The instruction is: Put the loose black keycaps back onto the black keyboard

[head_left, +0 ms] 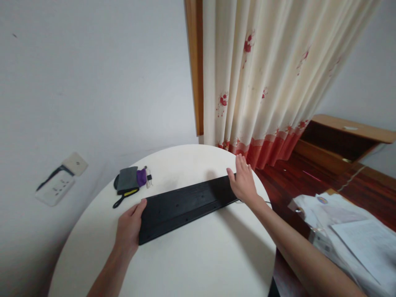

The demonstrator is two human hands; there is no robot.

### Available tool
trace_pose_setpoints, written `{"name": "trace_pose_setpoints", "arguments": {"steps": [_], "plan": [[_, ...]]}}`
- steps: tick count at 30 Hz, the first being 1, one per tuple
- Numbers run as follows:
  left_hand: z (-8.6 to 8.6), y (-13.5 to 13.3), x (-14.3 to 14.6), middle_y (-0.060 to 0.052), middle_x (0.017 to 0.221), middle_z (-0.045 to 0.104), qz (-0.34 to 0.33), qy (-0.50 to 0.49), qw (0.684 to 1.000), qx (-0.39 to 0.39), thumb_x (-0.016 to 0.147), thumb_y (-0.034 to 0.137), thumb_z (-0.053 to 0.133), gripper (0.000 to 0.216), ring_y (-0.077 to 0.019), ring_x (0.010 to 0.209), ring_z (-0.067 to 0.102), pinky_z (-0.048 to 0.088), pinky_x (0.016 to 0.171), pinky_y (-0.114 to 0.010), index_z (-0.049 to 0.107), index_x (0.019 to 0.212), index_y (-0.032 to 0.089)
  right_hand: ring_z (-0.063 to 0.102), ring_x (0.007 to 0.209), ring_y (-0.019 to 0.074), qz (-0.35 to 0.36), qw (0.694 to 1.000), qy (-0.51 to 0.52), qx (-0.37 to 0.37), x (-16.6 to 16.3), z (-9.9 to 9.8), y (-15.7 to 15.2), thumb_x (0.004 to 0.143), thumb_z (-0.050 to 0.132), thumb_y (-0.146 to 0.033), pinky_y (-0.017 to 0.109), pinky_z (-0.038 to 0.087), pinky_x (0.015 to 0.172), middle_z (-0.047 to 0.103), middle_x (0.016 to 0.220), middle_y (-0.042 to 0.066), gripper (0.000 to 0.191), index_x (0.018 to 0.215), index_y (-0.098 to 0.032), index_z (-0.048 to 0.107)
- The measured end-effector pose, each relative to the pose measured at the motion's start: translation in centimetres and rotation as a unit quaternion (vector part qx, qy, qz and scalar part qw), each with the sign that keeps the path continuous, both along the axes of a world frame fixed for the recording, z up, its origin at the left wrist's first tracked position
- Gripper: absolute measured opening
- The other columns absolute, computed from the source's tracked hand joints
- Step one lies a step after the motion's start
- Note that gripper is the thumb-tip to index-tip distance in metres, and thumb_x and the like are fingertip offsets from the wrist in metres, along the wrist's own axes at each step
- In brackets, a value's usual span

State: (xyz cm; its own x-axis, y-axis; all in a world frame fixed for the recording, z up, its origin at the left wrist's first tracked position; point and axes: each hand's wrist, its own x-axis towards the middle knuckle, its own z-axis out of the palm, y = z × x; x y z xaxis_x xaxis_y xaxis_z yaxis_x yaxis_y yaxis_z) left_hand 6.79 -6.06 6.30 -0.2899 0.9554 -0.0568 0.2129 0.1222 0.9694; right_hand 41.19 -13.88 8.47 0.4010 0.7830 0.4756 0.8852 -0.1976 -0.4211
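Observation:
A long black keyboard [185, 206] lies upside down across a round white table [192, 255], its flat underside facing up. My left hand [128, 229] grips its near left end, fingers curled over the edge. My right hand [244, 181] rests flat on the far right end, fingers stretched out and together. A thin cable runs off the table by my right wrist.
A small pile of grey and purple cloth with a black strap [131, 181] sits at the table's back left. A wall socket [57, 187] is on the left wall. A flowered curtain [272, 82] hangs behind. Papers [349, 235] and a wooden shelf [343, 140] stand to the right.

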Motion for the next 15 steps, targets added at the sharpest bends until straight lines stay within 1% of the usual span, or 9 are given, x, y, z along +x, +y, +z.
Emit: {"name": "trace_pose_setpoints", "arguments": {"steps": [2, 3, 5, 6, 7, 9, 11, 13, 15], "plan": [[0.3, -0.3, 0.1, -0.002, 0.059, 0.065, -0.005, -0.035, 0.998, -0.044, 0.061, 0.046, 0.071, 0.035, -0.0229, 0.064, 0.065, 0.053, 0.054, -0.029, 0.07, 0.073, 0.013, 0.007, 0.149, 0.0289, -0.053, 0.999, -0.012, 0.0, 1.4, -1.0, 0.2, 0.098, 0.03, -0.045, 0.054, 0.011, 0.117, 0.013, 0.161, 0.017, 0.068, 0.154, -0.008, 0.015], [0.4, -0.4, 0.2, -0.002, 0.061, 0.066, -0.004, -0.048, 0.997, -0.06, 0.061, 0.045, 0.071, 0.035, -0.0227, 0.065, 0.065, 0.053, 0.055, -0.029, 0.07, 0.075, 0.013, 0.009, 0.149, 0.0302, -0.056, 0.998, -0.005, -0.039, 1.9, -1.9, 0.3, 0.098, 0.032, -0.045, 0.054, 0.012, 0.117, 0.016, 0.16, 0.018, 0.069, 0.153, -0.006, 0.018], [0.7, -0.6, 0.3, -0.002, 0.064, 0.067, -0.003, -0.058, 0.996, -0.071, 0.062, 0.044, 0.07, 0.035, -0.0224, 0.066, 0.065, 0.052, 0.056, -0.029, 0.07, 0.078, 0.013, 0.022, 0.145, 0.033, -0.005, 0.984, 0.037, -0.173, 2.8, -4.0, 0.4, 0.096, 0.038, -0.047, 0.053, 0.021, 0.114, 0.028, 0.155, 0.022, 0.069, 0.149, -0.004, 0.029], [0.7, -0.7, 0.4, -0.002, 0.064, 0.067, -0.006, -0.062, 0.995, -0.076, 0.063, 0.044, 0.069, 0.035, -0.0222, 0.066, 0.065, 0.052, 0.056, -0.029, 0.07, 0.079, 0.012, 0.027, 0.143, 0.0333, 0.011, 0.975, 0.052, -0.216, 3.1, -4.9, 0.4, 0.095, 0.041, -0.047, 0.051, 0.025, 0.113, 0.032, 0.154, 0.022, 0.068, 0.147, -0.004, 0.033], [0.7, -0.8, 0.4, -0.002, 0.064, 0.067, -0.008, -0.067, 0.994, -0.08, 0.063, 0.043, 0.069, 0.035, -0.022, 0.065, 0.065, 0.052, 0.056, -0.029, 0.07, 0.08, 0.012, 0.031, 0.142, 0.0328, 0.015, 0.972, 0.058, -0.226, 3.4, -5.5, 0.4, 0.095, 0.04, -0.046, 0.048, 0.027, 0.112, 0.034, 0.153, 0.022, 0.065, 0.145, -0.005, 0.036], [0.6, -0.8, 0.4, -0.002, 0.064, 0.066, -0.011, -0.081, 0.993, -0.087, 0.063, 0.043, 0.07, 0.036, -0.0213, 0.063, 0.064, 0.052, 0.056, -0.029, 0.069, 0.082, 0.012, 0.037, 0.139, 0.0313, -0.006, 0.978, 0.066, -0.199, 4.0, -6.1, 0.5, 0.097, 0.037, -0.042, 0.043, 0.03, 0.111, 0.041, 0.149, 0.023, 0.058, 0.141, -0.004, 0.042], [0.3, -0.7, 0.3, -0.001, 0.064, 0.066, -0.014, -0.094, 0.991, -0.09, 0.063, 0.043, 0.071, 0.036, -0.0209, 0.062, 0.064, 0.052, 0.056, -0.03, 0.069, 0.083, 0.013, 0.044, 0.133, 0.0317, -0.047, 0.98, 0.099, -0.164, 4.6, -6.0, 0.6, 0.096, 0.038, -0.04, 0.041, 0.032, 0.109, 0.049, 0.141, 0.025, 0.054, 0.135, -0.004, 0.048], [-0.1, -0.5, 0.1, -0.001, 0.065, 0.066, -0.025, -0.097, 0.992, -0.082, 0.063, 0.044, 0.071, 0.037, -0.0207, 0.063, 0.064, 0.053, 0.059, -0.03, 0.069, 0.084, 0.013, 0.053, 0.124, 0.0335, -0.076, 0.973, 0.151, -0.158, 5.1, -5.6, 0.9, 0.093, 0.044, -0.041, 0.041, 0.037, 0.103, 0.058, 0.129, 0.026, 0.05, 0.127, -0.005, 0.055], [-0.4, -0.3, -0.1, -0.001, 0.069, 0.067, -0.042, -0.08, 0.995, -0.047, 0.065, 0.047, 0.07, 0.039, -0.0208, 0.069, 0.064, 0.054, 0.065, -0.031, 0.069, 0.085, 0.013, 0.061, 0.111, 0.034, -0.085, 0.964, 0.193, -0.162, 5.5, -5.1, 1.3, 0.09, 0.049, -0.042, 0.041, 0.044, 0.094, 0.067, 0.113, 0.025, 0.044, 0.113, -0.006, 0.063]]}}
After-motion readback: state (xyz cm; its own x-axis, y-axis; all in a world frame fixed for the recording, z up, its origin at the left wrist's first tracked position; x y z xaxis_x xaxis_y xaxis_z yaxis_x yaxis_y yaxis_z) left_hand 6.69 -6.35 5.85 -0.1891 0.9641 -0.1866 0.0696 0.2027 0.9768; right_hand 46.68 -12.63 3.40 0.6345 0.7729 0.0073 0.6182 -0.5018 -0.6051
